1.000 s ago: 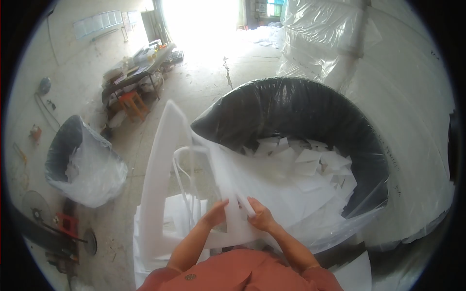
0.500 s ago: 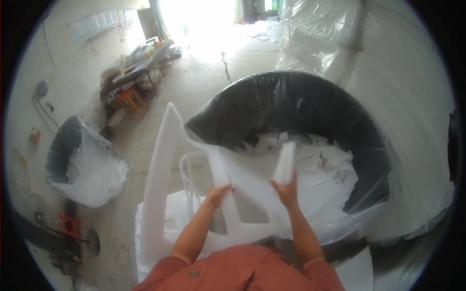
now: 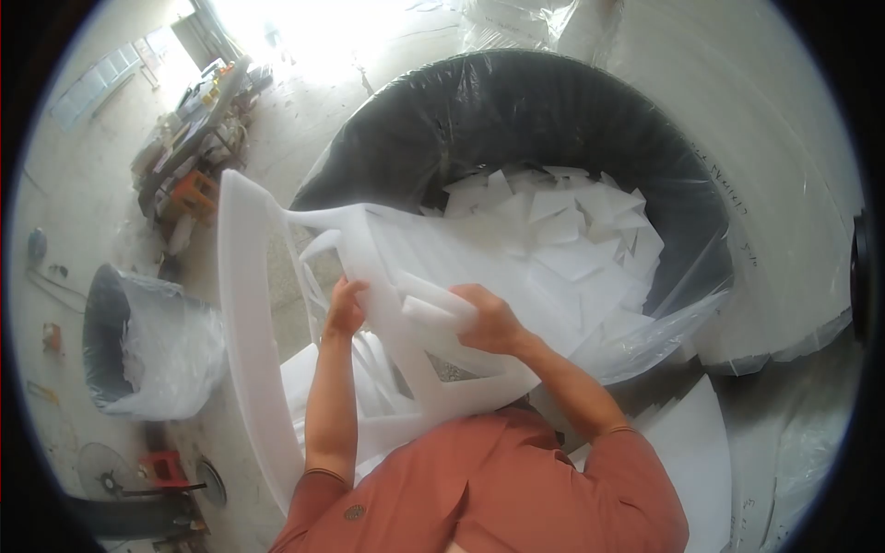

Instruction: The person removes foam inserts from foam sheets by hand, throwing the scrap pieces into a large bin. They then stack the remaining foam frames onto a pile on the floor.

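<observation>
A large white foam sheet frame [image 3: 241, 304] with cut-out openings leans in front of my body. My left hand [image 3: 347, 306] is closed on one of its bars, at the middle of the frame. My right hand [image 3: 490, 321] is closed around a white foam strip [image 3: 433, 311], just right of that bar. Whether the strip is still joined to the frame, I cannot tell. Beyond my hands, a big bin lined with dark plastic [image 3: 553, 101] holds a pile of white foam pieces [image 3: 567, 230].
To the left stands a smaller plastic-lined bin [image 3: 106, 313]. A cluttered table [image 3: 198, 120] with an orange stool [image 3: 194, 195] is at the upper left. A fan [image 3: 104, 475] and a red stool [image 3: 166, 468] are at the lower left. White sheets [image 3: 691, 461] lie at the lower right.
The view has tilted and turned. Both hands have moved up in the picture, and my right hand has come back toward my left with the strip, which stood raised over the bin half a second ago.
</observation>
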The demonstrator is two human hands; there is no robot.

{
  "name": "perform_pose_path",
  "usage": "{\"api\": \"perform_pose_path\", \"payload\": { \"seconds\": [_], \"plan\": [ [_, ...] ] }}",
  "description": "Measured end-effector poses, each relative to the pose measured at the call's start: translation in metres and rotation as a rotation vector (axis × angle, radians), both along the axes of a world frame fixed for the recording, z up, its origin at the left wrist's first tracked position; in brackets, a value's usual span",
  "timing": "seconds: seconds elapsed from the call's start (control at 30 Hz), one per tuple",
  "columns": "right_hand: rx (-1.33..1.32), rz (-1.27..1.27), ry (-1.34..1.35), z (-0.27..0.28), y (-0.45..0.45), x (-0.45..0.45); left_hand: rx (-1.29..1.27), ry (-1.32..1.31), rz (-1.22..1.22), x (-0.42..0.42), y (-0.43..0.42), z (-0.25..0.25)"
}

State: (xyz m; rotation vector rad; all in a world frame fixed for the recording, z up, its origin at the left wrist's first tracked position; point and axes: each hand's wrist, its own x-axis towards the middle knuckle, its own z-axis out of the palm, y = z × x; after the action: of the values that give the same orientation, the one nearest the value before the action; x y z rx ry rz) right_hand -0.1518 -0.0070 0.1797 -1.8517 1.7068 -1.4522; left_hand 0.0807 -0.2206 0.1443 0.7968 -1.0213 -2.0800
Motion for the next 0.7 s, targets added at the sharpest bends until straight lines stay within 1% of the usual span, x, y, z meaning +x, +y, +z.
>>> {"api": "perform_pose_path", "payload": {
  "seconds": [0.07,0.13,0.17,0.23,0.27,0.33,0.37,0.43,0.47,0.53,0.57,0.6,0.63,0.7],
  "plan": [
    [-0.002,0.012,-0.121,0.027,0.014,-0.017,-0.027,-0.001,-0.002,0.0,0.006,0.006],
    [0.128,-0.024,-0.733,0.007,0.017,-0.058,-0.02,0.077,-0.027,-0.005,0.014,0.015],
    [0.043,-0.041,-1.097,-0.035,0.012,-0.112,-0.016,0.118,-0.039,-0.009,0.017,0.02],
    [-0.037,-0.095,-1.406,-0.069,0.008,-0.148,-0.02,0.16,-0.083,-0.016,0.023,0.029],
    [-0.032,-0.133,-1.354,-0.067,-0.001,-0.133,-0.025,0.18,-0.107,-0.019,0.025,0.036],
    [0.033,-0.123,-0.702,-0.061,-0.024,-0.089,-0.078,0.149,-0.165,-0.028,0.025,0.05],
    [0.198,-0.138,-0.154,-0.022,-0.021,-0.059,-0.091,0.126,-0.193,-0.03,0.031,0.054],
    [0.074,-0.249,0.071,-0.01,-0.047,-0.012,-0.109,0.153,-0.255,-0.039,0.04,0.064],
    [0.039,-0.205,0.023,-0.011,-0.06,-0.006,-0.124,0.17,-0.282,-0.043,0.041,0.071],
    [-0.037,-0.099,-0.067,-0.015,-0.086,0.0,-0.138,0.197,-0.22,-0.04,0.042,0.084],
    [0.069,-0.082,-0.198,0.002,-0.078,0.002,-0.148,0.212,-0.183,-0.036,0.041,0.088],
    [0.178,-0.06,-0.326,0.031,-0.055,0.004,-0.141,0.244,-0.194,-0.028,0.04,0.088],
    [0.29,-0.035,-0.449,0.043,-0.036,0.0,-0.133,0.279,-0.203,-0.02,0.037,0.085],
    [0.27,0.222,-1.0,0.019,-0.01,-0.023,-0.129,0.316,-0.199,-0.012,0.035,0.085]
  ]
}}
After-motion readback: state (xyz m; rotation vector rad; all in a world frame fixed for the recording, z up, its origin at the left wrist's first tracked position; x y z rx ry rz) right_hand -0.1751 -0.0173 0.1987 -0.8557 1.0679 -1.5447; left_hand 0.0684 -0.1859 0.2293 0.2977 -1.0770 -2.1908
